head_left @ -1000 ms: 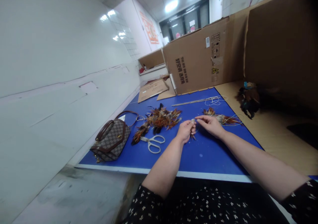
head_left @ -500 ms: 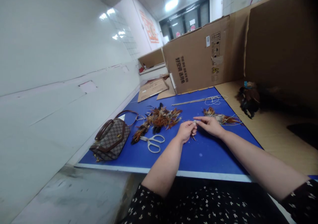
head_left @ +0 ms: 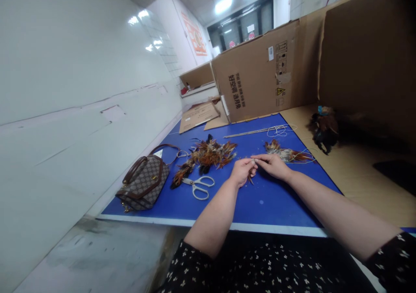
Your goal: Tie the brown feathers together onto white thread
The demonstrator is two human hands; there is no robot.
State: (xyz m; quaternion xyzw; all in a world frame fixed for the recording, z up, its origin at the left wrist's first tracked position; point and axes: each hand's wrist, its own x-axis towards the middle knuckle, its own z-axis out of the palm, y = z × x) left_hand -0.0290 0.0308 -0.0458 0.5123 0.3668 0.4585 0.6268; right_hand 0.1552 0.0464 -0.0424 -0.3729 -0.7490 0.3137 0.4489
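My left hand (head_left: 242, 172) is closed on a small feather (head_left: 250, 178), whose brown tip pokes out below the fingers. The fingertips of my right hand (head_left: 272, 165) pinch at the pale upper end of it, touching my left fingertips. Behind my right hand lies a bundle of grey and brown feathers (head_left: 286, 154) with thin string. A larger pile of brown, orange and black feathers (head_left: 211, 152) sits left of my hands. Silver scissors (head_left: 200, 187) with spread handles rest in front of that pile, on the blue board (head_left: 260, 217).
A patterned handbag (head_left: 144, 182) stands at the board's left edge. A thin rod (head_left: 245, 133) and loose string (head_left: 279, 131) lie at the back. Behind rises a large cardboard box (head_left: 260, 76); dark feathers (head_left: 326, 130) lie at the right.
My right index finger has bent and come down closer to my left fingertips. The feather tip under my left hand has shifted slightly. The view has moved a little.
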